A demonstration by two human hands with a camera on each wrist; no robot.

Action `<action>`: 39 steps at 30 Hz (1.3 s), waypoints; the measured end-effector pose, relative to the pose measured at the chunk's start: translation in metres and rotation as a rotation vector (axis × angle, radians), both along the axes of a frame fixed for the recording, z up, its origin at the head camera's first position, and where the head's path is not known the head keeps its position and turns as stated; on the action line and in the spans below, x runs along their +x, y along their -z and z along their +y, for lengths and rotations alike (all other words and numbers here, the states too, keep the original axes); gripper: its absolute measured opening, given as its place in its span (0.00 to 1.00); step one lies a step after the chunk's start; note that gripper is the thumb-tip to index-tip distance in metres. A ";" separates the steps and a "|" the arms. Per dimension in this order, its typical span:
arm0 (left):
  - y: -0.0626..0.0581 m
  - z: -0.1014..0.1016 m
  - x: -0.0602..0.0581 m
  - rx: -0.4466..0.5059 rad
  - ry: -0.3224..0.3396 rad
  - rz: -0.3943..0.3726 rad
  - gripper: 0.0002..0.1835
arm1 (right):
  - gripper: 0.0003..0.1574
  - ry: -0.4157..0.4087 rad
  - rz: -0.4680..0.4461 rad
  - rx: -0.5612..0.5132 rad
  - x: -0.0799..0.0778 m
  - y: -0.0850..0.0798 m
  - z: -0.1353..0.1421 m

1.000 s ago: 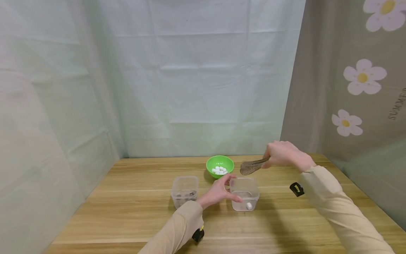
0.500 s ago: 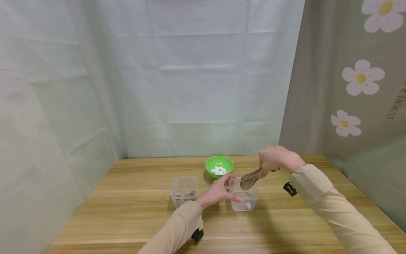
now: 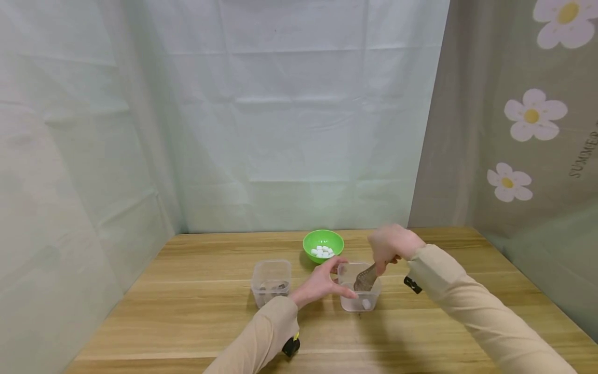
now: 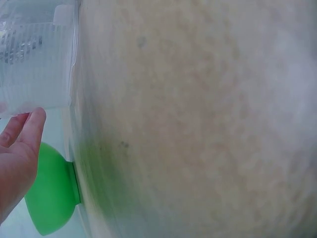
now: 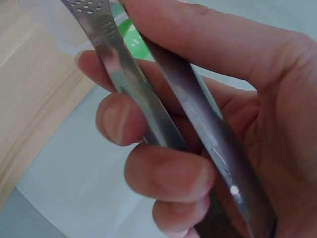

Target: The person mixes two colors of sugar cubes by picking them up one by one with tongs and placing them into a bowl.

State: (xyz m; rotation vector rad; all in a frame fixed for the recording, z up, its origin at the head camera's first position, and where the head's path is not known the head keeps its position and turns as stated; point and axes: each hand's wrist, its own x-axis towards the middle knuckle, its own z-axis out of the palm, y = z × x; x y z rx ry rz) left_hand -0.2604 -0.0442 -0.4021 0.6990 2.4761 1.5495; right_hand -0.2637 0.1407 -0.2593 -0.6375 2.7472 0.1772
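My left hand (image 3: 321, 283) holds a clear plastic container (image 3: 349, 303) between thumb and fingers, at its left side. In the left wrist view, the fingers rest against the wall of that container (image 4: 37, 74). A small white piece (image 3: 366, 304) lies at its front right. My right hand (image 3: 392, 244) grips metal tongs (image 3: 366, 279), whose perforated heads point down inside the container. The right wrist view shows the two arms of the tongs (image 5: 136, 91) running between curled fingers and the palm; their tips are out of that view.
Behind the container stands a green bowl (image 3: 323, 237) with several white pieces in it. To the left, a second clear container (image 3: 272, 269) has some small dark pieces at its bottom. All of it stands on a wooden table (image 3: 187, 296) in front of pale curtains (image 3: 299, 130).
My right hand has moved left and down, and the tongs went from beside the container's upper right to inside it. The left hand stays on the container.
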 end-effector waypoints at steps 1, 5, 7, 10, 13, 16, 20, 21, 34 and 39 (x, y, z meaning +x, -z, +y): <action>0.000 0.000 0.000 0.000 -0.001 -0.001 0.43 | 0.16 0.001 -0.001 0.007 0.001 0.001 -0.001; 0.001 0.001 -0.001 -0.001 0.001 -0.001 0.43 | 0.17 0.005 0.000 0.045 0.003 0.004 -0.006; 0.001 0.001 -0.001 -0.002 0.003 -0.001 0.43 | 0.18 -0.002 0.005 0.068 0.005 0.005 -0.008; 0.001 0.001 -0.001 -0.003 0.001 0.002 0.44 | 0.17 -0.017 0.020 0.094 0.006 0.006 -0.010; 0.001 0.000 0.000 -0.005 -0.002 0.005 0.44 | 0.15 -0.033 0.036 0.111 0.007 0.006 -0.011; 0.001 0.000 0.000 -0.004 -0.004 0.003 0.43 | 0.14 -0.044 0.043 0.117 0.008 0.007 -0.011; 0.001 0.000 0.000 -0.002 -0.003 -0.005 0.43 | 0.15 -0.054 0.044 0.115 0.007 0.007 -0.010; 0.001 0.000 0.000 -0.001 -0.003 -0.005 0.43 | 0.16 -0.058 0.049 0.112 0.007 0.008 -0.010; 0.002 0.001 -0.002 -0.001 -0.006 -0.011 0.44 | 0.17 -0.097 0.116 0.075 -0.002 0.016 -0.001; 0.002 0.000 -0.001 -0.003 -0.004 -0.008 0.44 | 0.17 -0.099 0.113 0.082 -0.002 0.017 0.001</action>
